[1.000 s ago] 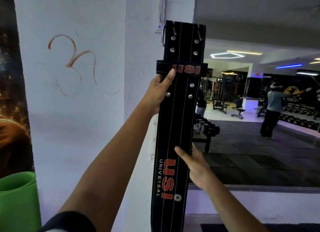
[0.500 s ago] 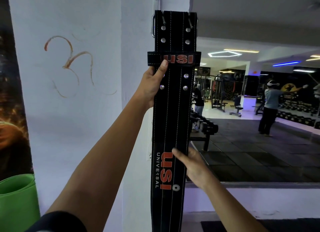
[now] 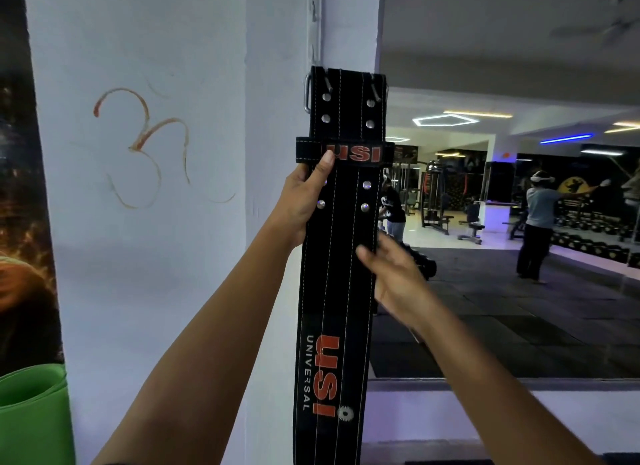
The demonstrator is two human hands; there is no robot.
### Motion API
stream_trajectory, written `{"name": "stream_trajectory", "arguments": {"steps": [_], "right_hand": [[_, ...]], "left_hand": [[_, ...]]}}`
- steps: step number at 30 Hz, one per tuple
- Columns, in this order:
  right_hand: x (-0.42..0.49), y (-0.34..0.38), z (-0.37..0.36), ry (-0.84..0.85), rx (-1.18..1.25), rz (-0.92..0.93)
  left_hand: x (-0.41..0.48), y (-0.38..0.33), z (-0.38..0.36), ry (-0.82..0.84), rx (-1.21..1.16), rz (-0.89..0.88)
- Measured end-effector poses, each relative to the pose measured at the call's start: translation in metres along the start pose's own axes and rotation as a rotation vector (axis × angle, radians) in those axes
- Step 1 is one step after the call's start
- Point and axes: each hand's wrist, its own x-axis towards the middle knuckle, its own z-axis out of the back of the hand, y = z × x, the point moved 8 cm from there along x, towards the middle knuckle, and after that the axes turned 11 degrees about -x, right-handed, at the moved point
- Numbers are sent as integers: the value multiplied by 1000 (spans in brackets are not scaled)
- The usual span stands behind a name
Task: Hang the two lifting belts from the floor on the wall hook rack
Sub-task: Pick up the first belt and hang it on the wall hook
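A black leather lifting belt (image 3: 341, 291) with red "USI" lettering hangs upright in front of a white pillar (image 3: 284, 83). Its metal buckle (image 3: 307, 93) is at the top end. My left hand (image 3: 304, 204) grips the belt's left edge just below the keeper loop, thumb on the front. My right hand (image 3: 394, 277), blurred, is at the belt's right edge lower down, fingers spread and the thumb lying over the front. No hook rack shows; the belt covers the pillar face behind it. The second belt is out of view.
A large wall mirror (image 3: 519, 222) to the right reflects the gym floor, machines and a person. A green rolled mat (image 3: 31, 412) stands at the lower left against the white wall (image 3: 138, 256), which bears an orange drawn symbol.
The belt has come down lower in the view, still in my left hand. My right hand has slid up the belt's right edge from the lettering toward the middle and has loosened.
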Motion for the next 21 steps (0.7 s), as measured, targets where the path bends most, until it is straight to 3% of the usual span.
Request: {"name": "stream_trajectory", "arguments": {"steps": [6, 15, 18, 21], "right_hand": [[37, 71, -2, -45, 35, 137], [54, 70, -17, 30, -196, -90], [53, 80, -7, -75, -273, -90], [58, 99, -1, -137, -166, 17]], "left_hand": [[-2, -4, 0, 1, -32, -9], [2, -25, 10, -76, 44, -64], [1, -24, 14, -83, 43, -65], [-2, -19, 17, -77, 40, -51]]}}
